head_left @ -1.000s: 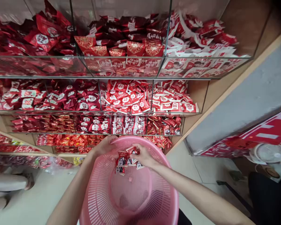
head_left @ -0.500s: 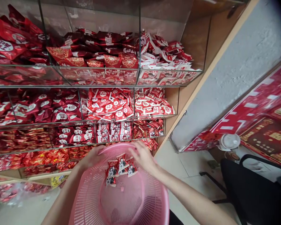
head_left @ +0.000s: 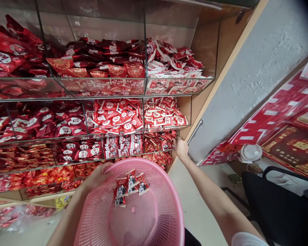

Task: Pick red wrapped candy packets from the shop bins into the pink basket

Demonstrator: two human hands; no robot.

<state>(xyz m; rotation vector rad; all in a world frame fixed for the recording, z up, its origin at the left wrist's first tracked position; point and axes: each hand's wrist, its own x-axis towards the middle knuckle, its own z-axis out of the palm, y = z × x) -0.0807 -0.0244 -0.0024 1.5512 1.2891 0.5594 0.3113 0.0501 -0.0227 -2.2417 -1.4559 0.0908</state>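
My left hand [head_left: 99,177] is closed on the left rim of a pink plastic basket [head_left: 175,205]. Several small red candy packets [head_left: 130,182] with black-and-white figures lie together inside, toward the far side. At the right end of the third shelf, my right hand [head_left: 181,148] is open, its fingers by the edge of a compartment of small red packets [head_left: 157,140]. Whether it touches a packet is too small to tell. Left of that compartment sit white-and-red packets [head_left: 124,146] in a neighbouring bin.
Glass-fronted shelves hold red packets [head_left: 115,116] in divided bins. Their wooden side panel [head_left: 206,99] meets a grey wall [head_left: 248,78]. A black chair [head_left: 277,212] stands at the lower right, near a white round container [head_left: 251,152]. Plastic bags [head_left: 11,218] lie on the floor at left.
My right hand has left the basket rim and moved right and up to the third shelf's end compartment. My left hand still holds the basket. The view has shifted slightly.
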